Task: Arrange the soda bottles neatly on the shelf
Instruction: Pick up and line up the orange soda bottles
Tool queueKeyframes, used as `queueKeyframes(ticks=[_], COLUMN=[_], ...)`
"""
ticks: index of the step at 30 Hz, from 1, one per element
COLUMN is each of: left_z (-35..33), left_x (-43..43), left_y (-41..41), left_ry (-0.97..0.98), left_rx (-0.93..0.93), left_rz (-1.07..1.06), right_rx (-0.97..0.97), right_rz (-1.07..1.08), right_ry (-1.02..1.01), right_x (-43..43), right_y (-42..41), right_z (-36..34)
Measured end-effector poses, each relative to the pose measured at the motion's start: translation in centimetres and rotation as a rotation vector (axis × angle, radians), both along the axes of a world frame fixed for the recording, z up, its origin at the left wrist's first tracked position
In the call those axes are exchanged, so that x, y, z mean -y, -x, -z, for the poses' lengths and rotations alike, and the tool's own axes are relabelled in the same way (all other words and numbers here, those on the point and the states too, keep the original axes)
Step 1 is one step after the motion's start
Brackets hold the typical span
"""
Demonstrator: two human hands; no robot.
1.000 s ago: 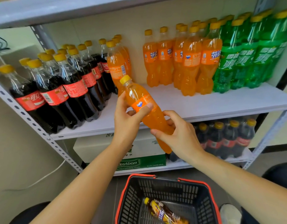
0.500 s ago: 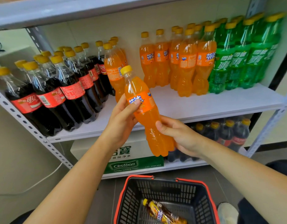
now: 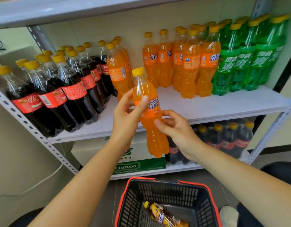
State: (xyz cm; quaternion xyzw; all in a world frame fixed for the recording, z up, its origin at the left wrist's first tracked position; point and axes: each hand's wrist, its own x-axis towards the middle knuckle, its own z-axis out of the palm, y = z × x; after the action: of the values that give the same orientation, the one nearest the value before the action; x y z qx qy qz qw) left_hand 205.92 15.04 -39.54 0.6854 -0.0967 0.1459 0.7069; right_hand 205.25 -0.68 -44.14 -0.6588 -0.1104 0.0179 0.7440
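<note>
While gripping orange soda bottle at label with left hand, pinching waist with right hand: full, likely heavy, stiff, slick; hold at waist; bare shelf 1 o'clock.

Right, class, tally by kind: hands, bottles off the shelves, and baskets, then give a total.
Hands: 2 (left hand, right hand)
Bottles off the shelves: 2 (orange bottle held, loose bottle lying in basket)
Baskets: 1
Total: 5
</note>
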Motion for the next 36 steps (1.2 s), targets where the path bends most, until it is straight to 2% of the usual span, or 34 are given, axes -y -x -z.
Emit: queueKeyframes(ticks=[7, 11, 14, 16, 22, 26, 30, 32, 36], left_z=[0.0, 0.3, 0.0, -0.3, -1.4, -1.5, -0.9, -0.8, -1.5], left_x=[-0.7, -1.3, -1.3, -1.3, -2.1, -2.0, -1.3, -1.0, -1.6], left_y=[-0.2, -0.4, -0.3, -0.2, -0.1, 0.6, 1.0, 1.3, 1.3], left_ry=[-0.087, -0.235, -0.134, -0.047, -0.113, -0.111, -0.222, -0.243, -0.251], left_rx=[0.030, 0.081, 0.027, -0.011, -0.015, 0.015, 0.132, 0.152, 0.230], left_rz=[0.073, 0.139, 0.233, 0.220, 0.148, 0.176, 0.260, 0.281, 0.247], right_rx=[-0.080, -0.124, -0.141, -0.131, -0.111, 0.002, 0.183, 0.215, 0.204], right_rz=[-0.125, -0.166, -0.194, -0.206, -0.235, -0.180, -0.035, 0.018, -0.018], right_ry=[-0.081, -0.121, -0.119, -0.076, 0.070, 0.142, 0.218, 0.231, 0.265], right_x=[0.9, 1.3, 1.4, 1.5, 1.8, 2.1, 1.4, 1.3, 1.9], right_y=[-0.1, -0.1, -0.1, 0.0, 0.0, 0.2, 1.0, 1.1, 1.4], right_z=[-0.4, -0.6, -0.6, -0.3, 0.2, -0.4, -0.7, -0.4, 0.2])
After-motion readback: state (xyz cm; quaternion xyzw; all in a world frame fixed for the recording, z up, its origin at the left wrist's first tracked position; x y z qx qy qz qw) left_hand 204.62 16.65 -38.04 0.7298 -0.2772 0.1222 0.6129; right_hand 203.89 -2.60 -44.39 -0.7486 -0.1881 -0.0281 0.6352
